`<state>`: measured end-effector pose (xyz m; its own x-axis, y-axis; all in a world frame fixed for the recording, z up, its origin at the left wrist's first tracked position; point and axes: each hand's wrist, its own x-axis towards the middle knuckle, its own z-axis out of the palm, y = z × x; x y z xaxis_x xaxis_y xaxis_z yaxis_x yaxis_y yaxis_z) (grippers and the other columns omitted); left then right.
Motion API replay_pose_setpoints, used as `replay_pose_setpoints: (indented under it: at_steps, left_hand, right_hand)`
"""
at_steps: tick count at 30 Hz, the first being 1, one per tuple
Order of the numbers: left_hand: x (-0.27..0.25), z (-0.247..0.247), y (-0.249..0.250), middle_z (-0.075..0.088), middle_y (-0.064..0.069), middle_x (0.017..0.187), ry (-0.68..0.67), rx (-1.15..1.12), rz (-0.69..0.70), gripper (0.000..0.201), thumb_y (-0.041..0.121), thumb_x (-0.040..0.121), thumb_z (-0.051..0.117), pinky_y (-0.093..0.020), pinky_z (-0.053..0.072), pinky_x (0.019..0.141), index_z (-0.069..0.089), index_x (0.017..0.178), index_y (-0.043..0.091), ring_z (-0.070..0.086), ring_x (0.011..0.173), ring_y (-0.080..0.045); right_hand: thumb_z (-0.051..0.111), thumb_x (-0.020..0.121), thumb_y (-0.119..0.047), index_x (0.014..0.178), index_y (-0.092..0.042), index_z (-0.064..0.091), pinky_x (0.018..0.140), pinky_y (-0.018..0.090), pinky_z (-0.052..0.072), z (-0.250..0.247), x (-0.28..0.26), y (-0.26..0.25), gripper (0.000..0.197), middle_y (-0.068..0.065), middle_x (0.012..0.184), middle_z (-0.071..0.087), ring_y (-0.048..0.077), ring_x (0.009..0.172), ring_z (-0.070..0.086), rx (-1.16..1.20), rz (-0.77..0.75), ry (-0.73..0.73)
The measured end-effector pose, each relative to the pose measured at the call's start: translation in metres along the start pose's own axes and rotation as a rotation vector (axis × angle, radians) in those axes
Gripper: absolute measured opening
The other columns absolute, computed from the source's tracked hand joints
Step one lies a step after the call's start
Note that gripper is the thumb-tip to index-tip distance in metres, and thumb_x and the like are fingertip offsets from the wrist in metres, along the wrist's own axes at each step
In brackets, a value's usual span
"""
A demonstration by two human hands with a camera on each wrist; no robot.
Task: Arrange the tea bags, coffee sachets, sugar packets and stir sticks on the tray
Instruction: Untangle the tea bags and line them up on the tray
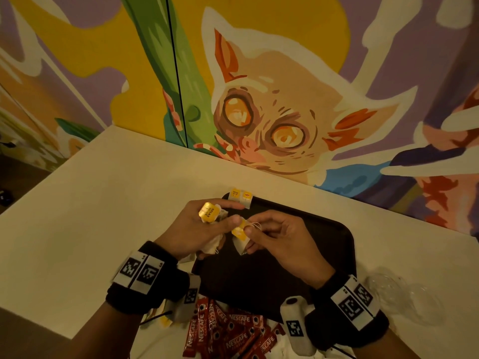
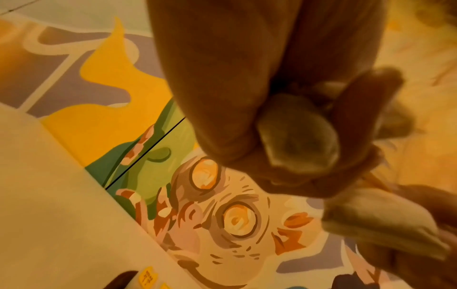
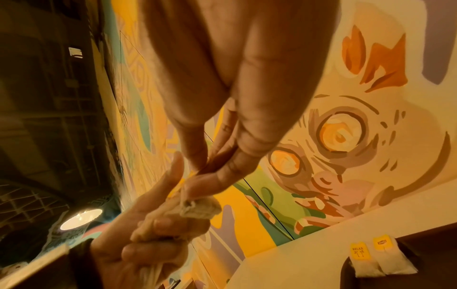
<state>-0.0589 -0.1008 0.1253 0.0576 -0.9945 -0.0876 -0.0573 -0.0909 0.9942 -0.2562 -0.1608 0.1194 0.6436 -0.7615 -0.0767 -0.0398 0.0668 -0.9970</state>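
A dark brown tray lies on the cream table. Two tea bags with yellow tags lie side by side at its far left corner. My left hand grips a bunch of tea bags above the tray's left edge. My right hand pinches one tea bag by its tag and string, right beside the left thumb. Several red Nescafe coffee sachets lie in a heap near the tray's front edge. Sugar packets and stir sticks are not clearly visible.
A painted mural wall stands right behind the table. A clear plastic container sits to the right of the tray. The table's left part is bare cream surface, ending at an edge on the left.
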Motion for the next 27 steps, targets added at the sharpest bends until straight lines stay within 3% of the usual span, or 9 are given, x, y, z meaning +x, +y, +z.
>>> replay_pose_setpoints:
  at_steps: [3, 5, 7, 10, 14, 19, 27]
  left_hand:
    - [0.0034, 0.0003, 0.0010, 0.073, -0.011, 0.085, -0.065, 0.108, 0.046, 0.024, 0.030, 0.080, 0.073, -0.052, 0.055, 0.064, 0.073, 0.102, 0.020, 0.067, 0.073, -0.042]
    - [0.0050, 0.0009, 0.0038, 0.073, -0.008, 0.086, -0.050, 0.139, 0.063, 0.016, 0.022, 0.080, 0.074, -0.043, 0.056, 0.065, 0.074, 0.095, 0.015, 0.068, 0.076, -0.035]
    - [0.0068, 0.0004, 0.0060, 0.073, -0.004, 0.081, -0.028, 0.151, 0.076, 0.011, 0.016, 0.081, 0.073, -0.027, 0.053, 0.059, 0.073, 0.090, 0.012, 0.068, 0.064, -0.023]
    - [0.0070, 0.0005, 0.0096, 0.070, -0.001, 0.069, -0.025, 0.164, 0.077, 0.007, 0.011, 0.083, 0.071, -0.021, 0.047, 0.049, 0.072, 0.088, 0.007, 0.060, 0.047, -0.014]
    - [0.0067, 0.0038, 0.0094, 0.070, 0.007, 0.069, 0.025, 0.195, 0.151, 0.006, 0.006, 0.082, 0.073, -0.012, 0.044, 0.054, 0.073, 0.086, 0.002, 0.060, 0.053, -0.002]
    - [0.0054, 0.0041, 0.0081, 0.073, 0.005, 0.076, 0.063, 0.250, 0.200, 0.008, 0.014, 0.080, 0.075, -0.015, 0.048, 0.060, 0.076, 0.087, 0.010, 0.064, 0.063, -0.004]
    - [0.0043, 0.0025, 0.0009, 0.073, 0.006, 0.085, 0.101, 0.345, 0.254, 0.011, 0.016, 0.080, 0.074, -0.015, 0.049, 0.065, 0.077, 0.091, 0.015, 0.068, 0.075, -0.008]
  right_hand:
    - [0.067, 0.085, -0.015, 0.105, -0.007, 0.069, 0.070, 0.035, 0.061, -0.0001, 0.0001, -0.0003, 0.021, 0.012, 0.090, 0.075, 0.029, 0.077, 0.073, -0.008, -0.020, 0.001]
    - [0.066, 0.086, -0.014, 0.104, -0.007, 0.069, 0.071, 0.034, 0.061, -0.0010, 0.0001, 0.0004, 0.020, 0.013, 0.090, 0.075, 0.028, 0.078, 0.073, -0.009, -0.030, 0.006]
    - [0.065, 0.086, -0.017, 0.103, -0.007, 0.070, 0.072, 0.033, 0.061, -0.0027, 0.0004, 0.0007, 0.021, 0.013, 0.090, 0.074, 0.028, 0.079, 0.073, -0.003, -0.030, 0.020]
    - [0.062, 0.088, -0.018, 0.105, -0.007, 0.071, 0.073, 0.033, 0.061, -0.0054, 0.0007, 0.0004, 0.022, 0.013, 0.092, 0.074, 0.027, 0.081, 0.073, -0.024, -0.035, 0.028]
    - [0.064, 0.088, -0.017, 0.105, -0.010, 0.072, 0.076, 0.038, 0.061, -0.0065, 0.0012, 0.0001, 0.020, 0.011, 0.094, 0.075, 0.028, 0.083, 0.072, -0.037, -0.061, 0.043]
    - [0.069, 0.085, -0.012, 0.108, -0.008, 0.072, 0.075, 0.036, 0.060, -0.0070, 0.0001, 0.0003, 0.023, 0.009, 0.091, 0.075, 0.026, 0.081, 0.072, -0.075, -0.107, 0.076]
    - [0.066, 0.087, -0.019, 0.106, -0.010, 0.074, 0.073, 0.036, 0.059, -0.0064, -0.0004, 0.0008, 0.022, 0.009, 0.088, 0.074, 0.026, 0.078, 0.071, -0.119, -0.146, 0.138]
